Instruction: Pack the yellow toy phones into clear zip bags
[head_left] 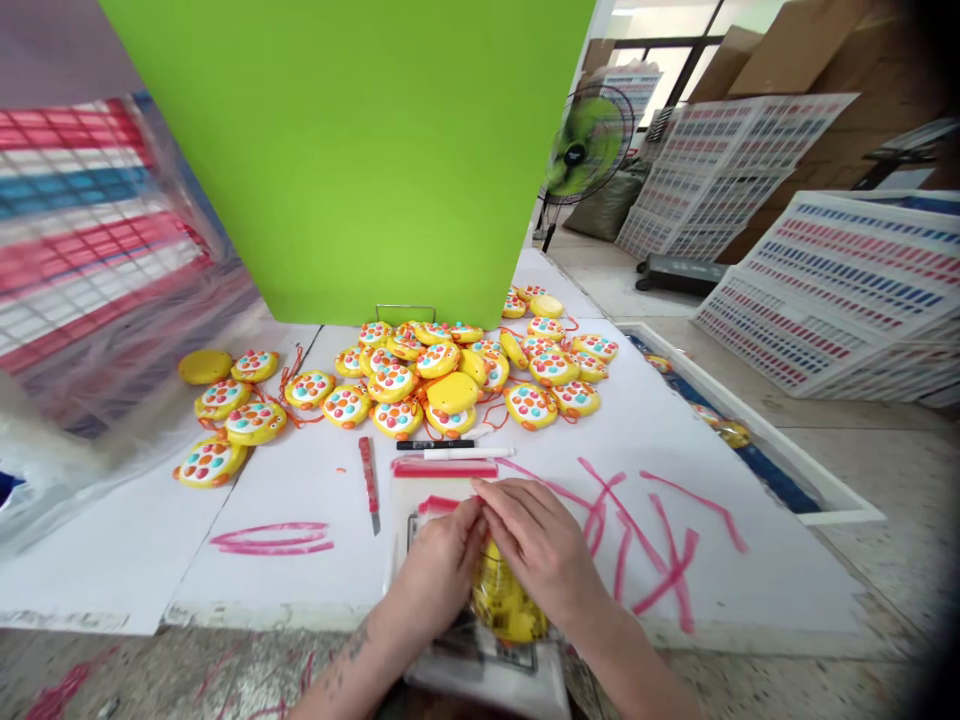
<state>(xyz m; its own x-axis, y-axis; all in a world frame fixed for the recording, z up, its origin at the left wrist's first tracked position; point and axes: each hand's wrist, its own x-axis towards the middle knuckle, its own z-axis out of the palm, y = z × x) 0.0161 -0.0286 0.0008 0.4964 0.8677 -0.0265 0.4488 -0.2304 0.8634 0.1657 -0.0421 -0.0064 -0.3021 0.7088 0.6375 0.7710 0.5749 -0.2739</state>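
Head: both hands, left hand [439, 560], right hand [541, 545], hold clear bag [450, 505] containing yellow toy [506, 600].

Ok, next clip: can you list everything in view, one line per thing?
toy discs: some thirty, yellow with coloured buttons, heaped mid-table
yellow toy in clear bag: one, between both hands
zip bags: stack, clear with red strip, under the hands
utility knife: one, red, left of the bags
markers: two, black and white, behind the bags
table sheet: white, red scribbles
green panel: one, behind the heap
fan: one, green-bladed, floor right
printed sheets: several stacks, right
left hand: on the bag
right hand: on the bag
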